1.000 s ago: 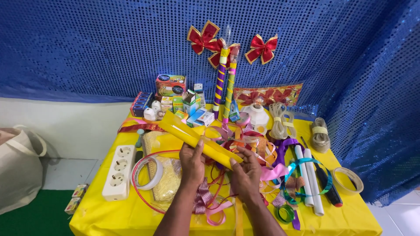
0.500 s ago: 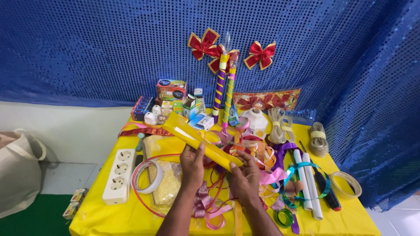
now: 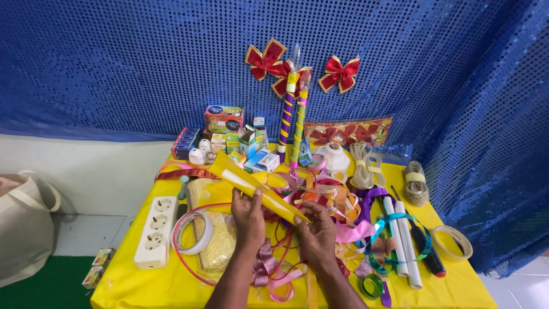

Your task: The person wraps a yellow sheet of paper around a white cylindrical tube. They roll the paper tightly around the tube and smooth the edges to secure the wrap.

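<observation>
While both hands grip it, the yellow cone [image 3: 257, 191] lies above the counter [image 3: 131, 280], long axis diagonal: wide mouth up-left, narrow tip down-right. Left hand [image 3: 249, 214] clasps its middle; right hand [image 3: 315, 232] pinches the tip. Behind the cone: small colourful boxes [image 3: 224, 119]. Left of it: white power strip [image 3: 153, 232]. Right of it: white rolls [image 3: 403, 240].

Setting: home craft or decoration workspace. Evidence: desk [image 3: 143, 286] under yellow cover, crowded with ribbon coils [image 3: 343, 206], tape rolls [image 3: 453, 241], small boxes [image 3: 224, 119]; blue sequinned backdrop [image 3: 143, 63] pinned with red bows [image 3: 339, 73]; plain white wall [image 3: 86, 171] below.
</observation>
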